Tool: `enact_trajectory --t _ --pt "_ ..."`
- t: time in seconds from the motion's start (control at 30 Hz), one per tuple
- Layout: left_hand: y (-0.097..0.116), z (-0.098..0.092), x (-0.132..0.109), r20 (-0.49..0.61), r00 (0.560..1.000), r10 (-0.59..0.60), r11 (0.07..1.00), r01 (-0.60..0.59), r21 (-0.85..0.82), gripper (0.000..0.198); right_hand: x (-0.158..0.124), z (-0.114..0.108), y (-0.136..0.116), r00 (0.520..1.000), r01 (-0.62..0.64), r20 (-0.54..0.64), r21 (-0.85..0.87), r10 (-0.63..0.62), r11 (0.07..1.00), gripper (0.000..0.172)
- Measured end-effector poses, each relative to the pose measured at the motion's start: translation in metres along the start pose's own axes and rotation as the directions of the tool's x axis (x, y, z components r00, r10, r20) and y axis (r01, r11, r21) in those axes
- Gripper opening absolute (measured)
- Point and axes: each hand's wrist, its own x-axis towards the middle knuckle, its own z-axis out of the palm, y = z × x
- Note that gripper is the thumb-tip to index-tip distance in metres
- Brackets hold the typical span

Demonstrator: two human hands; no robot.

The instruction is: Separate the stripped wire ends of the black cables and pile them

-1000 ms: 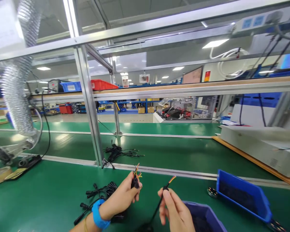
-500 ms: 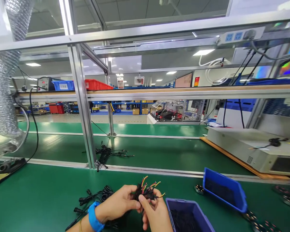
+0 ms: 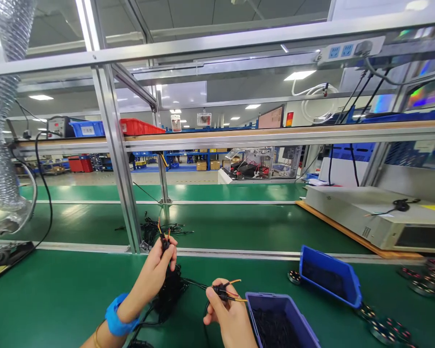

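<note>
My left hand (image 3: 158, 263), with a blue band on its wrist, is raised and pinches several black cable ends (image 3: 164, 242) with yellow and red wire tips pointing up. Lower and to the right, my right hand (image 3: 226, 309) grips another few black cable ends (image 3: 221, 291), their orange and yellow tips pointing right. Black cables (image 3: 172, 295) hang in a dense tangle below the left hand, and strands run across to the right hand. Close beside the right hand stands a purple-blue bin (image 3: 271, 296) holding small black pieces.
A second blue bin (image 3: 353, 285) with dark contents lies farther right, near round metal parts (image 3: 387, 331). More black cables (image 3: 150, 229) lie by the aluminium post (image 3: 118, 154). A grey box-shaped unit (image 3: 362, 208) sits on a wooden board at right.
My hands have moved apart, splitting the cable bundle between them. The left hand has gone up and left, drawing the tangle with it; the right stays low. The camera view has shifted slightly.
</note>
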Motion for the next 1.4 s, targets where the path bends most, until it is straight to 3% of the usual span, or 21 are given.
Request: enact_trajectory --t 0.07,0.17,0.27,0.33,0.4,0.5,0.57,0.67,0.8,0.9,1.0,1.13,1.27,1.33,1.4 --pt "0.014 -0.005 -0.013 -0.061 0.991 0.123 0.988 -0.116 0.106 0.02 -0.005 0.004 -0.008 0.996 -0.047 0.074 -0.006 0.048 0.999 0.067" --pt "0.035 -0.007 -0.029 -0.191 0.92 0.341 0.922 -0.289 0.256 0.013 -0.008 0.01 -0.014 0.986 -0.131 0.111 0.056 0.124 0.99 0.072" --pt "0.055 -0.016 -0.023 -0.354 0.853 0.383 0.924 -0.349 0.158 0.009 -0.006 0.011 -0.013 0.989 -0.131 0.076 0.078 0.125 0.988 0.072" --pt "0.064 -0.034 -0.01 -0.501 0.804 0.321 0.917 -0.396 -0.049 0.008 -0.002 0.01 -0.013 0.997 -0.061 0.049 0.042 0.059 0.997 0.067" --pt "0.073 -0.062 0.001 -0.646 0.717 0.262 0.857 -0.481 -0.185 0.012 0.003 0.007 -0.014 0.999 0.039 -0.003 0.008 -0.039 0.999 0.063" --pt "0.084 -0.107 0.005 -0.78 0.556 0.288 0.786 -0.602 -0.139 0.018 0.011 0.003 -0.015 0.992 0.088 -0.094 0.018 -0.086 0.996 0.059" --pt "0.091 -0.128 0.0 -0.786 0.524 0.329 0.77 -0.631 -0.098 0.019 0.016 0.004 -0.014 0.996 0.02 -0.092 0.064 -0.014 0.998 0.06" --pt "0.095 -0.139 -0.005 -0.723 0.595 0.349 0.794 -0.598 -0.109 0.015 0.022 0.017 -0.015 0.996 -0.084 0.037 0.098 0.081 0.992 0.052" --pt "0.088 -0.133 0.0 -0.554 0.785 0.277 0.873 -0.447 -0.196 0.025 0.034 0.048 -0.035 0.952 -0.234 0.24 0.163 0.192 0.958 0.043" --pt "0.082 -0.126 0.005 -0.397 0.9 0.18 0.915 -0.302 -0.268 0.031 0.048 0.056 -0.047 0.954 -0.25 0.226 0.234 0.197 0.94 0.037" --pt "0.077 -0.119 0.008 -0.24 0.967 0.088 0.935 -0.163 -0.315 0.03 0.06 0.04 -0.04 0.97 -0.234 0.122 0.215 0.212 0.948 0.034" --pt "0.065 -0.097 0.014 -0.043 0.999 0.006 0.943 -0.02 -0.332 0.033 0.062 0.009 -0.022 0.962 -0.273 0.027 0.156 0.272 0.949 0.042" --pt "0.045 -0.057 0.015 0.139 0.988 -0.068 0.95 0.107 -0.294 0.035 0.049 0.002 -0.029 0.96 -0.28 0.008 0.017 0.28 0.96 0.042" --pt "0.037 -0.034 0.01 0.213 0.971 -0.105 0.949 0.162 -0.271 0.035 0.037 0.007 -0.041 0.985 -0.156 0.056 -0.121 0.164 0.98 0.041" --pt "0.034 -0.012 0.001 0.292 0.945 -0.148 0.95 0.218 -0.224 0.032 0.021 0.012 -0.051 0.991 0.07 0.125 -0.267 -0.038 0.961 0.046"
